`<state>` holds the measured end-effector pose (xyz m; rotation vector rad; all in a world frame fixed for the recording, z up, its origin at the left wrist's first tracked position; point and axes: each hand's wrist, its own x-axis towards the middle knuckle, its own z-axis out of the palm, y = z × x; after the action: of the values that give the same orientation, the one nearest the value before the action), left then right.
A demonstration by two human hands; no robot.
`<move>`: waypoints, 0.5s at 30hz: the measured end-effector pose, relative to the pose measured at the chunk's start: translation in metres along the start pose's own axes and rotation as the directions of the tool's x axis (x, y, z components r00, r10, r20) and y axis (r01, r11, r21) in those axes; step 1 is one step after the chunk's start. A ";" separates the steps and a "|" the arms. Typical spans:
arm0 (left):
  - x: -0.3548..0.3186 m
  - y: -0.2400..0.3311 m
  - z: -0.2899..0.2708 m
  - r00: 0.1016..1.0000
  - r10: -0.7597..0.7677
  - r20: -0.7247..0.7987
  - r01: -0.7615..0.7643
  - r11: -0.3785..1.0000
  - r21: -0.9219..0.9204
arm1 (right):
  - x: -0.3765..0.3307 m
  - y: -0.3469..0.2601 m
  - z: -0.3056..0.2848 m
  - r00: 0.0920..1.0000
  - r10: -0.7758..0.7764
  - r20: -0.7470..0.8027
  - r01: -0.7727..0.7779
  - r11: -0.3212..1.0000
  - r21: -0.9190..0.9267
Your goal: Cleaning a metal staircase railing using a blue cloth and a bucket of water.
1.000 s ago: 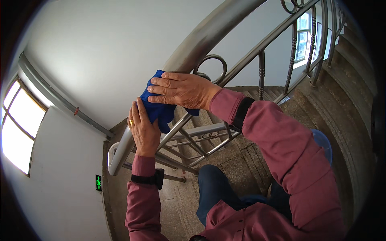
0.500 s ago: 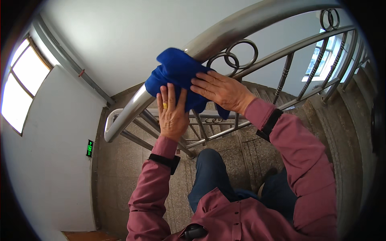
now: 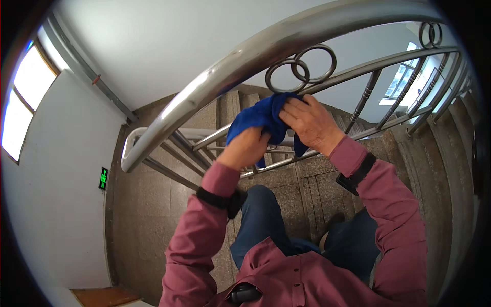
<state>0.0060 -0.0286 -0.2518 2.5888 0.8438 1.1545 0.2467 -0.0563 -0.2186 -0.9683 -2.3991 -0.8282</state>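
A bunched blue cloth (image 3: 255,117) is gripped between my two hands, just below the thick metal handrail (image 3: 197,89). My right hand (image 3: 313,125) has its fingers curled over the cloth's upper right part, near the lower rail under the interlocked metal rings (image 3: 302,69). My left hand (image 3: 247,148) is closed on the lower left part of the cloth, its fingertips partly hidden and a little blurred. One corner of the cloth hangs below my right hand. The handrail's top is bare of cloth.
Twisted metal balusters (image 3: 365,97) run along the right side of the railing. Stone steps (image 3: 424,169) lie at the right, with a speckled landing floor (image 3: 148,225) at the left. A green lit sign (image 3: 103,178) is on the white wall, below a window (image 3: 30,92).
Both hands have come off the top of the handrail, where they lay flat on the cloth. The cloth is now bunched and lower, nearer the rail under the rings.
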 end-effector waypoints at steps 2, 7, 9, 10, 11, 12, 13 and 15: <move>0.035 -0.001 -0.017 0.814 -0.422 0.398 0.446 0.894 0.037 | -0.004 0.004 -0.008 0.997 0.052 0.063 -0.054 0.998 0.035; 0.057 -0.037 -0.025 0.924 -0.277 0.263 0.268 0.961 0.071 | 0.018 -0.027 -0.008 0.972 0.227 0.059 -0.231 0.970 0.072; 0.045 -0.044 0.001 0.943 -0.245 0.224 0.201 0.958 0.203 | 0.016 -0.034 0.018 0.981 0.194 -0.014 -0.193 0.980 0.040; 0.042 -0.041 0.011 0.960 -0.207 0.189 0.134 0.931 0.339 | 0.014 -0.035 0.028 0.981 0.195 -0.009 -0.195 0.980 0.039; 0.040 -0.040 0.018 0.965 -0.233 0.120 0.183 0.928 0.325 | 0.013 -0.036 0.037 0.978 0.209 -0.031 -0.208 0.978 0.007; 0.039 -0.041 0.023 0.964 -0.238 0.118 0.189 0.927 0.325 | 0.014 -0.038 0.041 0.975 0.217 -0.056 -0.218 0.976 -0.021; 0.038 -0.043 0.027 0.954 -0.273 0.127 0.219 0.918 0.329 | 0.013 -0.037 0.042 0.976 0.214 0.029 -0.207 0.966 -0.155; 0.030 -0.048 0.037 0.939 -0.318 0.128 0.259 0.904 0.341 | 0.018 -0.038 0.055 0.978 0.209 0.008 -0.202 0.955 -0.217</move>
<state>0.0289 0.0307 -0.2766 2.6317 1.4165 0.7352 0.1982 -0.0332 -0.2620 -1.2988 -2.2173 -1.0143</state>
